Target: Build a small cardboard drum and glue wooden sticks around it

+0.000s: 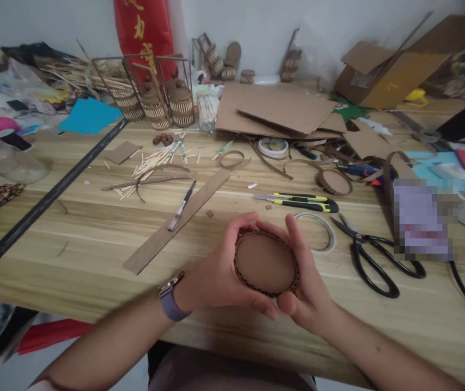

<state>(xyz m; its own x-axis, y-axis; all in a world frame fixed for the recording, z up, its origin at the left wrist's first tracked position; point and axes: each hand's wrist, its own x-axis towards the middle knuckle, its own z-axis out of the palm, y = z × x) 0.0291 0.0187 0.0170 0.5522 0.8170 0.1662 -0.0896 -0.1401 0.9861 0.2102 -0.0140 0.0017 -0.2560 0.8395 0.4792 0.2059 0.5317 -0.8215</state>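
Between my two hands is a round cardboard disc [267, 263] edged with a corrugated cardboard strip. My left hand [220, 271], with a watch [172, 293] at the wrist, wraps its left side. The other side lies in the curved fingers of my right hand [308, 277]. Just beyond it, a yellow-and-black utility knife [306, 202] rests on the wooden table [106, 293]. A roll of tape [318, 233] and black scissors [373, 255] are to the right of my hands. On a long cardboard strip [192, 217] to the left lies a pen [181, 206].
Small lantern-like models [181, 103] with handles stand at the back left. Cardboard sheets [273, 108] are stacked at the back, near a cardboard box [391, 65]. Loose sticks [159, 160] and another edged disc [335, 181] lie mid-table. A jar [12, 163] is at far left.
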